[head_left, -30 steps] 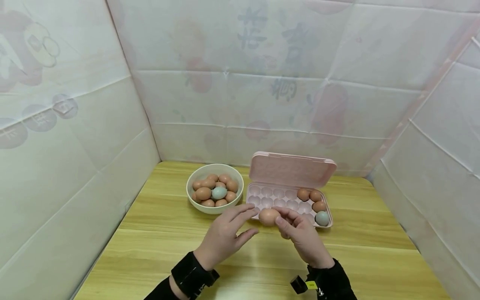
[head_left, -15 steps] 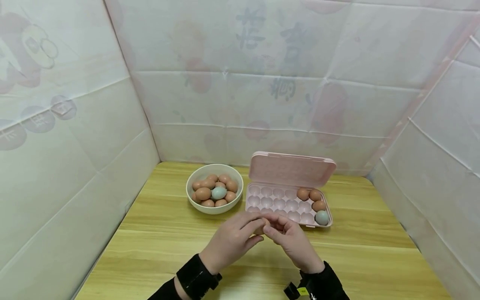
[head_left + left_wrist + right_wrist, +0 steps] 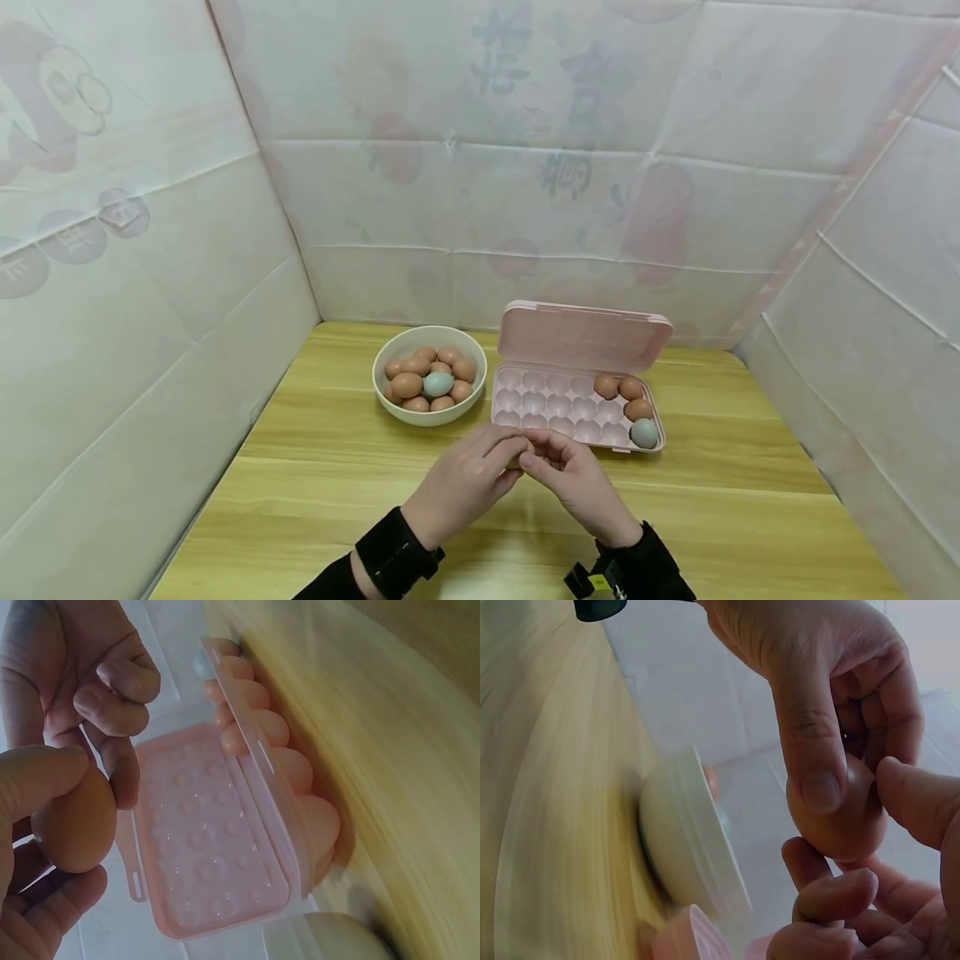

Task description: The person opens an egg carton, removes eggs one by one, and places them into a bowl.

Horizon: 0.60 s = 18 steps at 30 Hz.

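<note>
Both my hands meet at one brown egg (image 3: 79,825) in front of the carton. My left hand (image 3: 463,483) grips it with the thumb on one side and fingers on the other. My right hand (image 3: 577,487) has its thumb and index fingertips on the same egg, its other fingers curled loosely. In the head view the fingers hide nearly all of that egg. Just behind the hands, a pink egg carton (image 3: 558,406) stands with its lid (image 3: 581,337) raised. At its right end sit three brown eggs (image 3: 638,410) and a pale blue egg (image 3: 644,433).
Left of the carton, a cream bowl (image 3: 431,418) holds several brown eggs (image 3: 407,385) and one pale blue egg (image 3: 438,383). The wooden table (image 3: 300,492) is enclosed by pale printed sheets (image 3: 450,200) at the back and sides.
The right hand brought the brown egg left and nearer the body. My left hand, open beside it a second ago, has closed its fingers on the egg. Carton and bowl have not moved.
</note>
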{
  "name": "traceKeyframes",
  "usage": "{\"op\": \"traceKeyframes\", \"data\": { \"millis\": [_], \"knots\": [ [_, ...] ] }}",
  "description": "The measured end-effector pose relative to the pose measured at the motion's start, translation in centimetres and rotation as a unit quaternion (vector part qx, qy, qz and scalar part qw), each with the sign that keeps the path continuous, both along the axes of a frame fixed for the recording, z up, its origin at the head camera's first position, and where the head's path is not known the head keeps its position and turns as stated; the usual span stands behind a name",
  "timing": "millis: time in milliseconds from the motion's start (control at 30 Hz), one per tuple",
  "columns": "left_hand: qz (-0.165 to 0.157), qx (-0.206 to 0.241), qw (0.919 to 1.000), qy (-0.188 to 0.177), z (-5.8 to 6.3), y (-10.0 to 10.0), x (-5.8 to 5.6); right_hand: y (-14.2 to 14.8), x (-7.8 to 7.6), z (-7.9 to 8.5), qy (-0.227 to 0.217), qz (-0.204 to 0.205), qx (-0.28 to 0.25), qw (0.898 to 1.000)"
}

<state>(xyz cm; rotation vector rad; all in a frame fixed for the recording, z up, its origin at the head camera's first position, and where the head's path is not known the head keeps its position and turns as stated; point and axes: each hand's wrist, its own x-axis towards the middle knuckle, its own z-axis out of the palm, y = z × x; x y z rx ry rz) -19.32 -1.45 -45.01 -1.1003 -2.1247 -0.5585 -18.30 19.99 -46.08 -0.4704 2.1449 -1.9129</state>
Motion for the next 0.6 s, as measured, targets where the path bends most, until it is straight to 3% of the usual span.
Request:
{"op": "traceKeyframes", "data": {
  "millis": [267,400,600],
  "knots": [
    [0.012,0.000,0.9999,0.007,0.4,-1.4,-1.8,0.3,0.0,0.0,-0.006,-0.011,0.025,1.000],
    [0.028,0.001,0.9995,0.018,0.9,-2.6,-3.4,0.7,0.2,-0.2,-0.006,-0.026,0.047,0.999],
    [0.080,-0.015,0.9966,-0.014,1.9,-4.5,-6.5,1.4,0.2,-0.6,0.017,-0.047,0.072,0.996]
  ]
}}
